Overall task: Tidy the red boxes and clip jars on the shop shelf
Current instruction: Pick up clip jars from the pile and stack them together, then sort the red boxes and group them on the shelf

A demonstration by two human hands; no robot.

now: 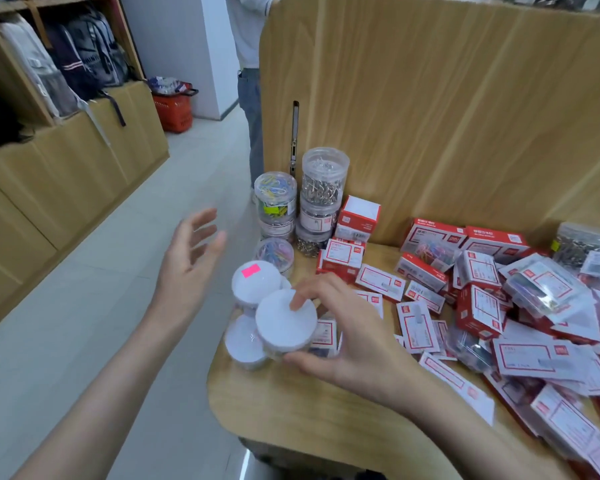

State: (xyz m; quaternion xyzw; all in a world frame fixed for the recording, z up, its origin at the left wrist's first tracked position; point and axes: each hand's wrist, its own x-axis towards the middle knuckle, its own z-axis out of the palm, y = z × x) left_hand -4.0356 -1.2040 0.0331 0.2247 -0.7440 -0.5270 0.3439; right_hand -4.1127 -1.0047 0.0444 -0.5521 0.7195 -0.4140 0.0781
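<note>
Right hand (340, 327) gripping white-lidded jar (284, 320) at shelf (291, 407) edge, left hand (187, 258) spread, just beside

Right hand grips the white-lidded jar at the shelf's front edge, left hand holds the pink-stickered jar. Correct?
Not quite. In the head view the left hand is open in the air, holding nothing. The pink-stickered jar sits untouched. The right hand does grip the white-lidded jar.

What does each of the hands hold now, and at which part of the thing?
The right hand grips a white-lidded jar: fingertips on its lid, thumb against its side. The left hand is spread in the air and holds nothing.
</note>
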